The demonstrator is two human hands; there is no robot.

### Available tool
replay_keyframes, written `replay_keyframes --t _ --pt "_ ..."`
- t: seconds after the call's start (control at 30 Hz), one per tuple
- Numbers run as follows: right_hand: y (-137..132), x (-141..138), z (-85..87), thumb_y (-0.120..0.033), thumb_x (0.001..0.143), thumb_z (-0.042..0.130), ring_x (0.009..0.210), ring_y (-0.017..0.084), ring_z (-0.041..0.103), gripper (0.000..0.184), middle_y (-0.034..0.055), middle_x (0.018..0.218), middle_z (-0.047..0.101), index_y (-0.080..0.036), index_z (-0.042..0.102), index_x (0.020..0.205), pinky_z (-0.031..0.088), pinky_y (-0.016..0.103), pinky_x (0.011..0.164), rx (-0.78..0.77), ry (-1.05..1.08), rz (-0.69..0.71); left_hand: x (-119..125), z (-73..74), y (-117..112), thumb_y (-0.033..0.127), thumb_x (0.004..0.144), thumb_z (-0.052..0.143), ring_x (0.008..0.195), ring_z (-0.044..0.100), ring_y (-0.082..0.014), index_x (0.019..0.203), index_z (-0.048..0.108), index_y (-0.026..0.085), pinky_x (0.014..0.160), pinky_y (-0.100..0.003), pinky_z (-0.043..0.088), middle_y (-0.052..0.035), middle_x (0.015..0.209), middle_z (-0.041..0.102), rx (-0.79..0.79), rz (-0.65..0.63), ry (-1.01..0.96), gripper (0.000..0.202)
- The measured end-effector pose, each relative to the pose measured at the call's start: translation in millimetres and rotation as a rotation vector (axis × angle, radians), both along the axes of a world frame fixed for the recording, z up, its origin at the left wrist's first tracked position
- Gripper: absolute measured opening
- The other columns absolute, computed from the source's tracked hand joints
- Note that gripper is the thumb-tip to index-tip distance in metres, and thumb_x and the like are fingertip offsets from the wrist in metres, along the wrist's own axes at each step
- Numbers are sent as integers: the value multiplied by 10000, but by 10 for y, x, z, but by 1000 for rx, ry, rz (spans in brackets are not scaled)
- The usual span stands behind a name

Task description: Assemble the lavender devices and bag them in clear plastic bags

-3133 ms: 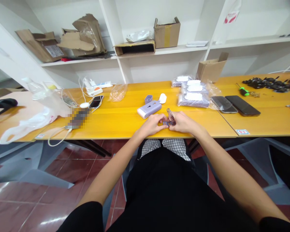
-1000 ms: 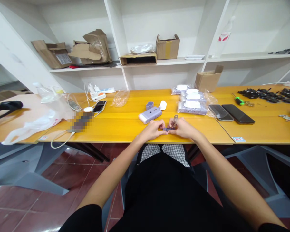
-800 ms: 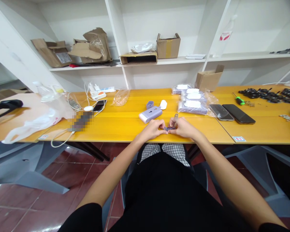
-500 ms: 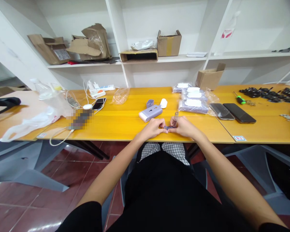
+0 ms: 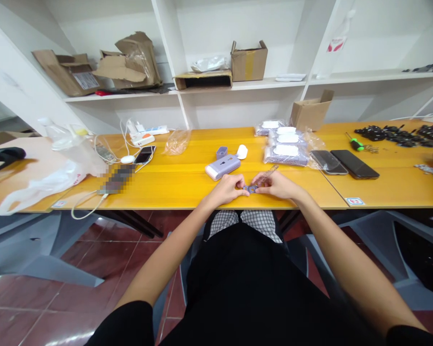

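Note:
Just above the table's front edge, my left hand point(image 5: 226, 190) pinches one side of a small purplish part with round openings point(image 5: 251, 189). Fingers of my right hand point(image 5: 279, 185) close on its other side. A thin coil spring point(image 5: 269, 174) sticks up at a slant from my right hand, its lower end hidden by the fingers. Beyond my hands lies a lilac oblong case point(image 5: 223, 167) with a pale end and dark slots in its top. Behind it are a small hollow lilac piece point(image 5: 222, 153) and a white rounded piece point(image 5: 242, 152).
Bagged lilac items with white tops point(image 5: 286, 153) lie right of centre, beside two dark phones point(image 5: 354, 164). Further right are a green-handled screwdriver point(image 5: 356, 144) and black parts point(image 5: 382, 134). A power strip point(image 5: 143, 139), cables and a plastic bag point(image 5: 43, 185) sit left. Another person's hand shows at the right edge.
The spring has tipped from nearly upright to a rightward slant. The small part has turned so its round openings show more. The whole view has shifted slightly.

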State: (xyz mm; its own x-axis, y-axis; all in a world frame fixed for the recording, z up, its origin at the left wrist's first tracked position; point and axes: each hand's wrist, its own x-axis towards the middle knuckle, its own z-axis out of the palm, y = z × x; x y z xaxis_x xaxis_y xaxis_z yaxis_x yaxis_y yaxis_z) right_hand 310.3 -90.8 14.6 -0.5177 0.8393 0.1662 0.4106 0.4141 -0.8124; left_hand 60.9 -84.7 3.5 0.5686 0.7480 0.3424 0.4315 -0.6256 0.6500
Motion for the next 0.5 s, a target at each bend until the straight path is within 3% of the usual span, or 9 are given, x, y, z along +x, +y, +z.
replay_keyframes --t 0.2,0.5 --pt "-50 -28 31 -353 789 792 782 209 682 217 35 880 755 -225 699 937 540 366 749 5 -6 -20 10 13 -16 296 802 876 754 648 -165 745 537 190 721 -298 450 -6 831 730 6 -9 -3 360" --pt "-91 -154 12 -275 816 782 728 199 662 159 13 806 727 -233 638 871 506 336 707 164 -116 -87 15 36 -38 274 816 865 781 661 -182 740 499 196 747 -310 457 -10 841 726 28 -19 17 382"
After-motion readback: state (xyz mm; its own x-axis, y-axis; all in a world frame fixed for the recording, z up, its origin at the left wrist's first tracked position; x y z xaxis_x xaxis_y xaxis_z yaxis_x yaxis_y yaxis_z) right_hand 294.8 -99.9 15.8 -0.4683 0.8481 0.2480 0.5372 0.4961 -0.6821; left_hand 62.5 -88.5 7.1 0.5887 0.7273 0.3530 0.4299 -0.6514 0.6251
